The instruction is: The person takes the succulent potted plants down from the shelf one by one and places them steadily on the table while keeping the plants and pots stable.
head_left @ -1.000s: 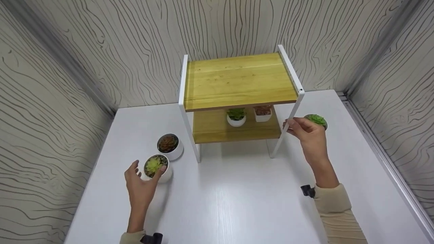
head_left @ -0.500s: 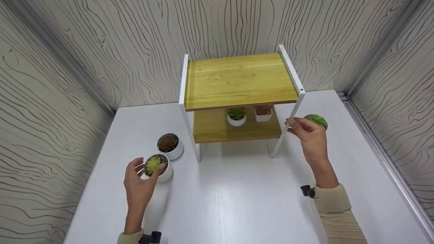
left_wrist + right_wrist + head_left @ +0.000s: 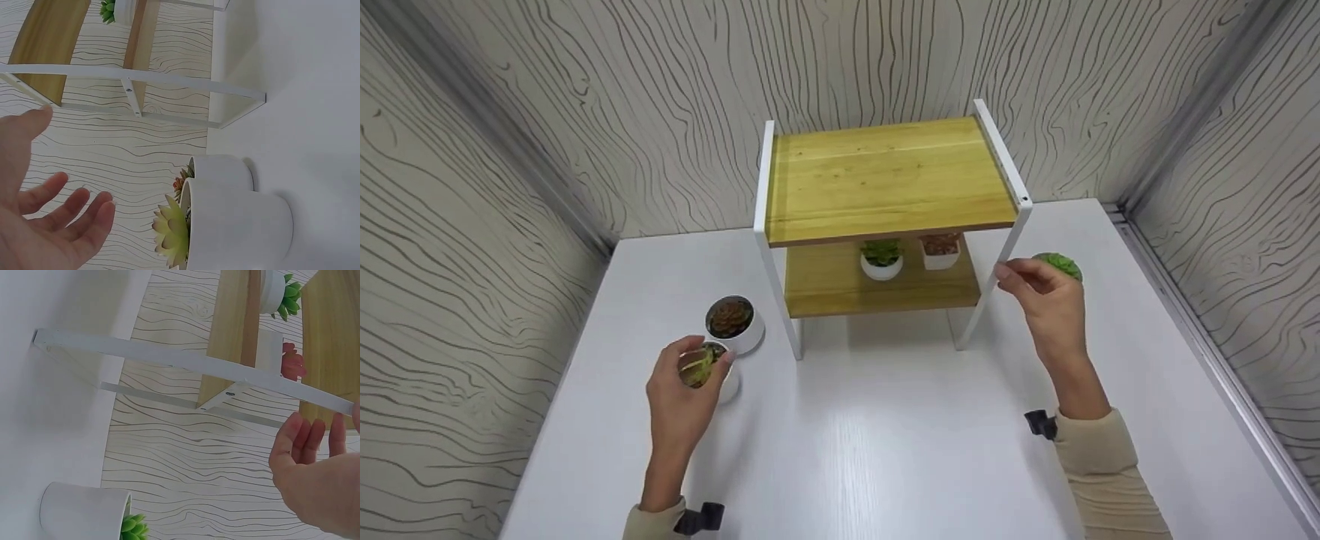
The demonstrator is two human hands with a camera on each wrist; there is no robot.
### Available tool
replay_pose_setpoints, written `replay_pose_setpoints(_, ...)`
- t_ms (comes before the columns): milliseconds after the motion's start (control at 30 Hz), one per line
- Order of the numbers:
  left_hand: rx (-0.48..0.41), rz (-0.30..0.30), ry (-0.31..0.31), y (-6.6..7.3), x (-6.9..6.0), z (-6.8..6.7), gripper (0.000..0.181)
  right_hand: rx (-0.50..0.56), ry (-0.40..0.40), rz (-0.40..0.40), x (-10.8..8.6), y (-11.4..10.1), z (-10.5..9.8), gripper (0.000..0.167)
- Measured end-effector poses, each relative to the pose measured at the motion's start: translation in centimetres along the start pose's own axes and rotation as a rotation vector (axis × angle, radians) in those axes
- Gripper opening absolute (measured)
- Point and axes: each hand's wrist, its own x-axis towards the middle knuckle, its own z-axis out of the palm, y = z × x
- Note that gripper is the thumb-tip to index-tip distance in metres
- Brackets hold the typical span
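My left hand (image 3: 679, 401) hovers over a pale yellow-green succulent (image 3: 701, 369) in a white pot, its fingers loosely bent and partly hiding the plant. The left wrist view shows the palm apart from the pot (image 3: 239, 230), holding nothing. Just behind, a white pot with a reddish-brown succulent (image 3: 730, 318) stands close by. My right hand (image 3: 1048, 307) is beside the front right post (image 3: 1009, 236) of a two-tier wooden shelf (image 3: 892, 180). Its bent fingers lie outside the post; the thumb is close to it, and whether it touches I cannot tell.
On the lower board (image 3: 825, 296) stand a round white pot with a green succulent (image 3: 881, 259) and a square white pot (image 3: 941, 259) with a reddish plant. A bright green succulent (image 3: 1061, 264) stands behind my right hand. Patterned walls enclose the white table (image 3: 855, 442).
My left hand has moved slightly right and up, covering more of the yellow-green succulent. The right fingertips, earlier visible past the post's left side, now lie on its right. The pots stay put.
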Motion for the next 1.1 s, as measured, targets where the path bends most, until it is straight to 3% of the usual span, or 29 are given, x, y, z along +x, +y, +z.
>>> replay_pose_setpoints(300, -0.018, 0.063, -0.008, 0.6, 0.4, 0.4, 0.061, -0.047, -0.021, -0.007, -0.7, -0.6, -0.3, 0.036)
replay_pose_setpoints(600, -0.026, 0.1, -0.044, 1.4, 0.9, 1.1, 0.051, -0.015, 0.013, -0.013, -1.3, -0.9, -0.3, 0.023)
replay_pose_setpoints(1100, -0.175, 0.069, -0.071, 3.0, 2.5, 2.4, 0.047, -0.06, 0.024, -0.096, -2.6, -1.4, 0.6, 0.022)
